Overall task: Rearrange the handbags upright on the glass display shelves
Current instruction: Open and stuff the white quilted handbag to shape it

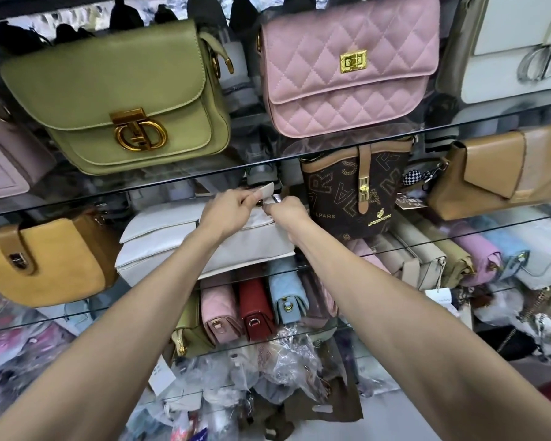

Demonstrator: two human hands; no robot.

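Note:
A white handbag (159,246) lies on the middle glass shelf (61,313), tilted back. Both my hands reach over its top right corner. My left hand (233,206) pinches the bag's white strap end (266,189). My right hand (287,210) is curled at the metal fitting beside it; what its fingers hold is hidden. On the shelf above stand a green handbag (121,100) and a pink quilted handbag (347,65), both upright. A brown lettered bucket bag (353,189) stands just right of my hands.
A mustard bag (45,259) sits left of the white one and a tan envelope bag (503,176) at the right. Several small bags stand in a row on the lower shelf (255,310). Plastic-wrapped stock (268,377) fills the bottom.

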